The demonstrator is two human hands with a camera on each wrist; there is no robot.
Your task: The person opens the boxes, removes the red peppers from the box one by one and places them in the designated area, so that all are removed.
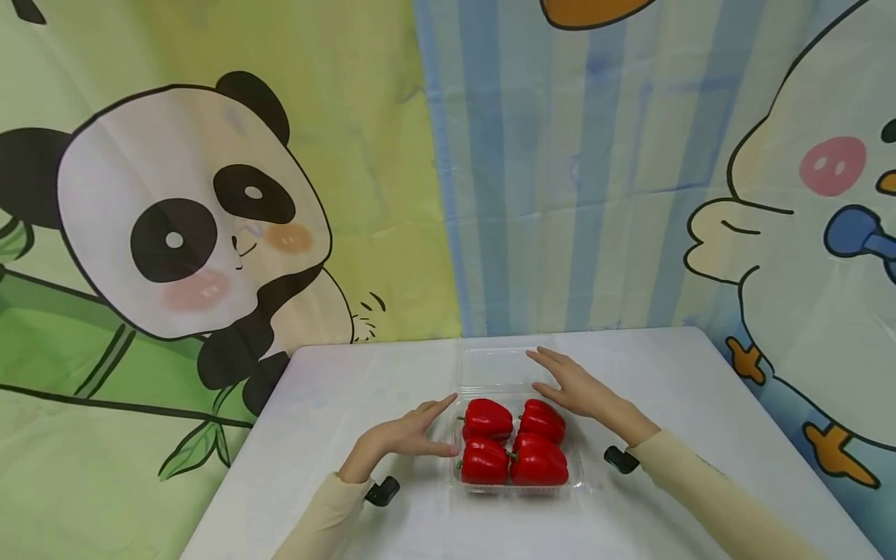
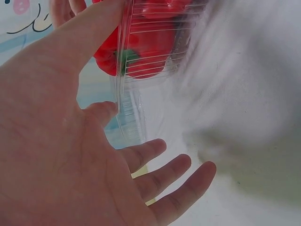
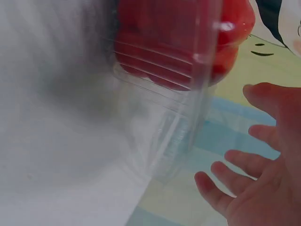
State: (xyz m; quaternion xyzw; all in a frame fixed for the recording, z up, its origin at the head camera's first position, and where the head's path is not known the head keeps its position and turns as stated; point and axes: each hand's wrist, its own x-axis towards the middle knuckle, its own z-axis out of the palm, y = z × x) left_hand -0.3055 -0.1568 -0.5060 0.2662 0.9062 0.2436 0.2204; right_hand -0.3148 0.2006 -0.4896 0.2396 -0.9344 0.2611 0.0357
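Observation:
Several red bell peppers (image 1: 488, 421) sit in a clear plastic clamshell box (image 1: 518, 489), its lid (image 1: 493, 369) folded back flat toward the far table edge. At the left rim, my left hand (image 1: 413, 432) has its thumb and fingers spread, fingertips right by the box wall. In the left wrist view, the thumb overlaps the box's ribbed side, and the other fingers are extended apart. My right hand (image 1: 581, 393) reaches over the far right corner near the lid hinge, fingers stretched out. The right wrist view shows that hand (image 3: 263, 183) holding nothing, beside the box.
The box stands on a white table (image 1: 350, 389) with rounded far corners. Behind it hangs a cartoon curtain (image 1: 532, 194) with a panda and a white bird. A small black device (image 1: 382, 491) is at the left wrist, another (image 1: 621, 460) at the right.

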